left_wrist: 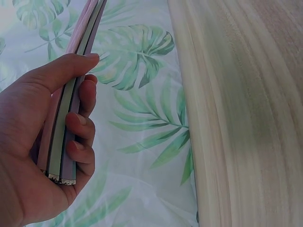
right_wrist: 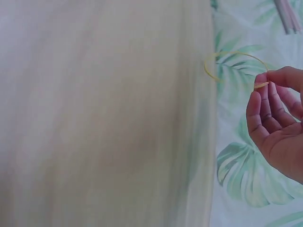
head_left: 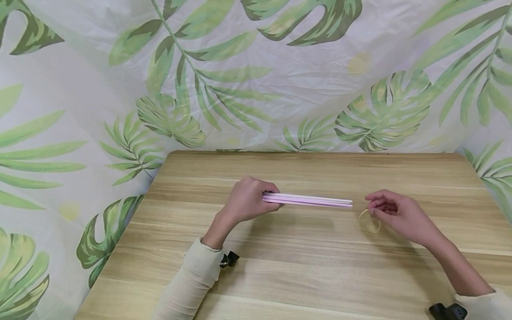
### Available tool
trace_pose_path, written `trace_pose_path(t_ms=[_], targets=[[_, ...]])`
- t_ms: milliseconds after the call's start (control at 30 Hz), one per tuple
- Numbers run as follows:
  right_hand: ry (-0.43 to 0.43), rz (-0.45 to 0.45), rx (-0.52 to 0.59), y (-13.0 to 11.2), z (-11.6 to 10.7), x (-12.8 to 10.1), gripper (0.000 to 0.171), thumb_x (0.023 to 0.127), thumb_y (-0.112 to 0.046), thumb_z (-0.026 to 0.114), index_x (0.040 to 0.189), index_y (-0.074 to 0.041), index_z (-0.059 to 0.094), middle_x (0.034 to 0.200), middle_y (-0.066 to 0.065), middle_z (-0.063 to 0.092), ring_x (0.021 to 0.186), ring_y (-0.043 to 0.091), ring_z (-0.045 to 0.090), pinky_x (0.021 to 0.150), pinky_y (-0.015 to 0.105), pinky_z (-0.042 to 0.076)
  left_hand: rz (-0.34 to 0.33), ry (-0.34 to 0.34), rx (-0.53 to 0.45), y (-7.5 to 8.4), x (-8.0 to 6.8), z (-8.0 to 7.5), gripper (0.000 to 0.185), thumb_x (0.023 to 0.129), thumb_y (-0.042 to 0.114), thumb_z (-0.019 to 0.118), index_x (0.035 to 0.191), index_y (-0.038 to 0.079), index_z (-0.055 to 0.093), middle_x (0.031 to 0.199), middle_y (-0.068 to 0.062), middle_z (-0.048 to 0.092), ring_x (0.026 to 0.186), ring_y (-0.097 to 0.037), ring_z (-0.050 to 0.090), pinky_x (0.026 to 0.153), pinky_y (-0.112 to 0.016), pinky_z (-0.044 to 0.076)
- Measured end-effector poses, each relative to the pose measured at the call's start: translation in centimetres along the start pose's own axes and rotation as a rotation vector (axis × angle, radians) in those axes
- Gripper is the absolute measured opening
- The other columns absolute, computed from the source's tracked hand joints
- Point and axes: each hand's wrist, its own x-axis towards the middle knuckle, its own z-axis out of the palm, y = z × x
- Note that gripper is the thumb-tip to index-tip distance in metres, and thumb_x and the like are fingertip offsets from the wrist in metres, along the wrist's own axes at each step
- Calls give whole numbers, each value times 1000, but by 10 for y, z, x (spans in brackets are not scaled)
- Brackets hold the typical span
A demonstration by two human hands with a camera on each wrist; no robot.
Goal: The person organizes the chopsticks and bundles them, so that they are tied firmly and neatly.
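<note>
- Gripping a bundle of straws at one end, left hand curled round: light, stiff, slippery, likely crushable.
- Pinching a rubber band between right hand fingertips: soft, stretchy.

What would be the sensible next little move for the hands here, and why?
Probably the right hand should carry the rubber band toward the free end of the bundle of sticks. The left hand grips the bundle at one end and holds it level above the table, its far end pointing at the band, which the right fingertips pinch close by.
</note>
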Motion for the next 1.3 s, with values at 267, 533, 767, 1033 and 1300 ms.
trace_pose_path(t_ms=[267, 533, 767, 1033, 1300], targets=[[21, 102, 136, -23, 2, 11, 27, 103, -6, 69, 130, 1, 67, 105, 4, 77, 93, 3, 74, 78, 21, 60, 0, -5, 9, 1, -1, 3, 8, 85, 28, 89, 89, 25, 83, 72, 14, 72, 56, -1, 48, 55, -22, 38], [87, 104, 296, -41, 12, 24, 27, 103, -3, 67, 131, 0, 65, 103, -10, 75, 87, 9, 75, 77, 22, 61, -12, -7, 22, 1, -1, 3, 9, 85, 29, 90, 90, 24, 83, 73, 13, 74, 56, -2, 50, 55, -22, 39], [123, 81, 352, -53, 18, 31, 25, 103, -4, 69, 128, -4, 68, 105, -8, 75, 85, 9, 74, 75, 23, 61, -15, 4, 31, -1, 0, 6, 9, 85, 29, 89, 89, 24, 83, 70, 14, 71, 55, -2, 48, 54, -22, 38], [132, 77, 362, -64, 24, 34, 24, 103, -3, 69, 126, -3, 69, 104, -3, 76, 85, 8, 74, 76, 23, 61, -35, 21, 34, -3, 0, 9, 7, 85, 28, 88, 89, 24, 83, 69, 14, 71, 55, -2, 49, 53, -23, 38], [121, 61, 382, -72, 29, 30, 23, 102, 2, 67, 125, 2, 67, 102, -8, 75, 85, 11, 76, 76, 24, 62, -75, 35, 22, -3, 2, 7, 8, 86, 30, 88, 91, 24, 84, 70, 13, 71, 56, -2, 50, 54, -25, 39]])
